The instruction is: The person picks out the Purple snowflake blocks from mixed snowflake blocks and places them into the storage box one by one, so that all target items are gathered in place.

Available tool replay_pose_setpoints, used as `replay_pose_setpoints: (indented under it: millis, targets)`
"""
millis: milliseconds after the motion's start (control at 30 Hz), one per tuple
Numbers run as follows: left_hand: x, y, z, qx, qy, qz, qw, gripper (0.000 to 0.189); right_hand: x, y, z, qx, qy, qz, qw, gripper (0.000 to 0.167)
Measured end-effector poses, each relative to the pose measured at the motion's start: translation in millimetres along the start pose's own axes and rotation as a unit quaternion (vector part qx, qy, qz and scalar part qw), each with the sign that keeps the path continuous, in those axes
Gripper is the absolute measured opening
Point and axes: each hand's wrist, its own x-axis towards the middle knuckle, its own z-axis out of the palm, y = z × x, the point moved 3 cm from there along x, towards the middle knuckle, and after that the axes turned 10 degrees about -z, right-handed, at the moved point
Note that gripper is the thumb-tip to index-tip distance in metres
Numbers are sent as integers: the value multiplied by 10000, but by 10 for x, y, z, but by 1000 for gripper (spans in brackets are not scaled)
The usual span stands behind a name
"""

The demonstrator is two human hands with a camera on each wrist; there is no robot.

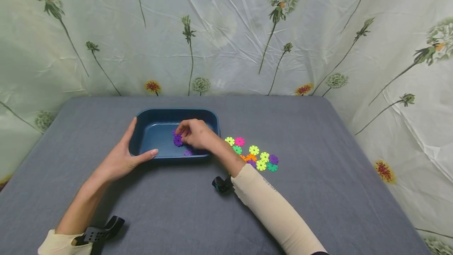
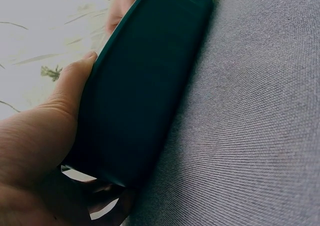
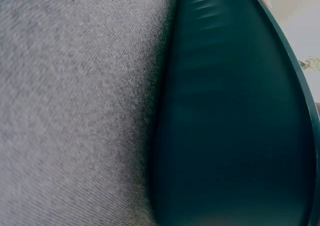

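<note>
Head view first: where does the person's work sit?

On the worktop point(image 1: 318, 192), left of the middle and toward the far edge, stands a blue tray point(image 1: 153, 135). The right hand point(image 1: 196, 133) reaches in over the tray's right end, its thumb and fingers apparently pinching a purple notched disc point(image 1: 178, 141). Another bit of purple shows beside those fingertips, too covered to say whether it is held.

And the left hand?

The left hand point(image 1: 122, 158) grips the tray at its near left corner. Its thumb point(image 2: 75, 81) lies against the near rim, and the left wrist view shows other fingers bent round the end wall. The right wrist view gives only the tray's outside and cloth, so it cannot confirm the right hand's pinch.

How far along does the work seem?

Probably early, if the discs are being gathered in the tray. Only purple is visible inside, including one disc point(image 1: 188, 152) by the near wall. About a dozen loose discs point(image 1: 261, 165) lie on the worktop off the tray's near right corner: yellow, green, orange, one pink point(image 1: 239, 141) and at least two purple. Those remain outside; the right forearm point(image 1: 231, 158) may hide more, so the count is uncertain.
</note>
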Motion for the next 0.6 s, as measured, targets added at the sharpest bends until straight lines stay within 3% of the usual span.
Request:
replay_pose_setpoints:
  millis: [400,600]
  targets:
    - [13,4,1,6,0,45,10000,122,-42,11,-11,220,198,183,9994,25]
    - [15,5,-9,26,9,-22,10000,123,-38,2,-19,37,199,85,9998,29]
